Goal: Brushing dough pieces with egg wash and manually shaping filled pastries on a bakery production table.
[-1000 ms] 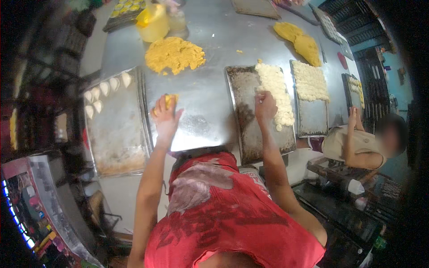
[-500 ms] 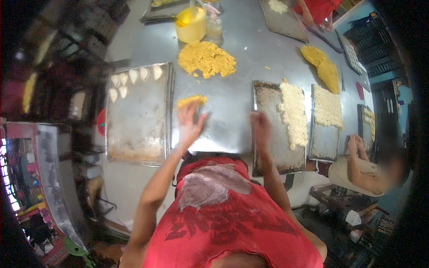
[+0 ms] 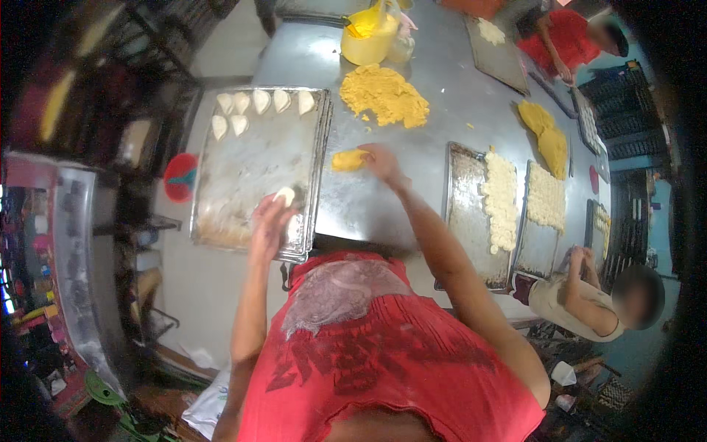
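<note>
My left hand [image 3: 270, 223] is over the near right part of the left baking tray [image 3: 247, 173], its fingers holding a small pale dough round [image 3: 284, 196]. My right hand [image 3: 383, 163] is on the metal table, fingertips pinching the right end of a short roll of yellow filling [image 3: 347, 160]. Beyond it lies a large crumbly mound of the same yellow filling [image 3: 384, 96]. Several folded half-moon pastries [image 3: 261, 101] sit in two rows at the far end of the left tray.
To my right, two trays hold pale dough pieces [image 3: 499, 202]. Flattened yellow filling [image 3: 543, 136] lies farther right. A yellow tub [image 3: 366, 46] stands at the back. A red bowl [image 3: 181, 178] is left of my tray. Co-workers stand at the right [image 3: 578, 295] and far right [image 3: 567, 40].
My left hand has left the yellow roll and is now over the left tray with a dough round. My right hand has moved from the right tray to the roll. The view has shifted.
</note>
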Motion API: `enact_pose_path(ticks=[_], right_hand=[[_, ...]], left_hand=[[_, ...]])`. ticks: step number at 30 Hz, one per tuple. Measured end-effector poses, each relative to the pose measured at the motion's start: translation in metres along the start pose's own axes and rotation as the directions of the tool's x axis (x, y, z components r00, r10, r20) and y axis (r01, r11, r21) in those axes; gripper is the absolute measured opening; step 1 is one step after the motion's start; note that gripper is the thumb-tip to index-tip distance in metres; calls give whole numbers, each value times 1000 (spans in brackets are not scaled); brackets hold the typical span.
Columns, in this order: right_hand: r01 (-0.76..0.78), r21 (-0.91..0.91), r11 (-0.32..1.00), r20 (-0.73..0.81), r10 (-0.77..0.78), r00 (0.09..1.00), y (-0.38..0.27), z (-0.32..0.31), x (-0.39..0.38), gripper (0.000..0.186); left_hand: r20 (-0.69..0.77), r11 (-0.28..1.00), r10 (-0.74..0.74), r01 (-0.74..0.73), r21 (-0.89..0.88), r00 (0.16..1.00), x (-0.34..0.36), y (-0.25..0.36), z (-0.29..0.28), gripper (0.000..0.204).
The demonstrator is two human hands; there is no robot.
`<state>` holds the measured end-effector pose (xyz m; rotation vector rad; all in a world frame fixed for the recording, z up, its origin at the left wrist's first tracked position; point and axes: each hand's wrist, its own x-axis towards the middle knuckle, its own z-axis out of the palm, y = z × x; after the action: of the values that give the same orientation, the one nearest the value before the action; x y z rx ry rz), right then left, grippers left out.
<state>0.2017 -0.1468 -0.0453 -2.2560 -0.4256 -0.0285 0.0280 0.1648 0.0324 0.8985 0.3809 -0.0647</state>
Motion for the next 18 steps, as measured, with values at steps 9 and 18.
enact_pose_path(ticks=[9,18], right_hand=[[55,-367,929,135,-5,991,-9,-16,-1,43],[-436,715,547,231,404,885,-60,-70,-75,36]], left_hand=[[105,981,-174,182,-68,979,-6,-26,54,36],[57,968,-249,246,53,967,18,-99,103,45]])
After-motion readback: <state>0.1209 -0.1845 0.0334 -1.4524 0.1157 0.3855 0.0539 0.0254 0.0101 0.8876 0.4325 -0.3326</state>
